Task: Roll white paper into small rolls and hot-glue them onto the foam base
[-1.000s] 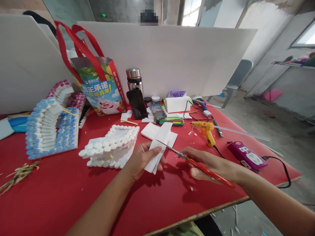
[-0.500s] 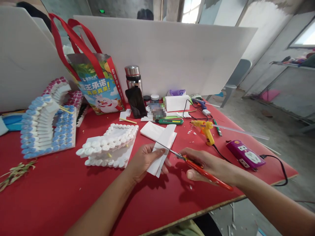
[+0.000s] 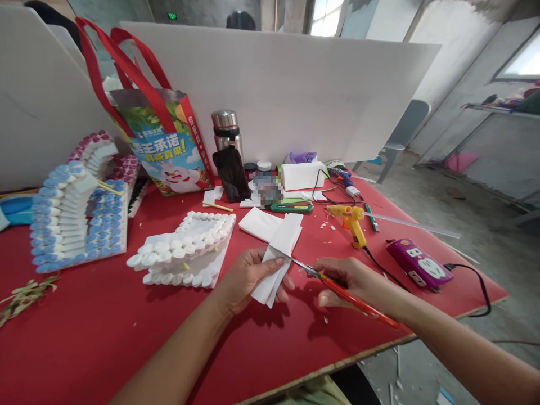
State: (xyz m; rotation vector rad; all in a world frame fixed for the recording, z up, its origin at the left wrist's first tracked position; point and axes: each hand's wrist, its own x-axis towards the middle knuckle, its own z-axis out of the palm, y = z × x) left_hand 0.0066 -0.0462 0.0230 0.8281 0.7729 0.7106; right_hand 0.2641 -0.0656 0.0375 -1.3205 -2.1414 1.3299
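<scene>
My left hand (image 3: 252, 277) pinches a folded strip of white paper (image 3: 282, 242), thumb on top and fingers beneath. Across the paper lie the blades of red-handled scissors (image 3: 354, 301), which my right hand (image 3: 352, 281) holds by the handles. The blades meet the strip just beyond my left thumb. Behind the strip, a second folded white paper (image 3: 258, 221) rests on the table. Left of my hands stands a white model (image 3: 185, 247) edged with rows of small white rolled pieces.
On the red table (image 3: 126, 349) are a yellow glue gun (image 3: 353, 225), a purple power strip (image 3: 419, 264), a green cutter (image 3: 291, 207), a black phone (image 3: 232, 174), a steel flask (image 3: 225, 126) and a shopping bag (image 3: 164, 146). A blue-and-white model (image 3: 76, 219) stands left.
The scissor blades appear slightly more closed across the paper strip. Both hands keep nearly the same place, and the whole view has shifted slightly.
</scene>
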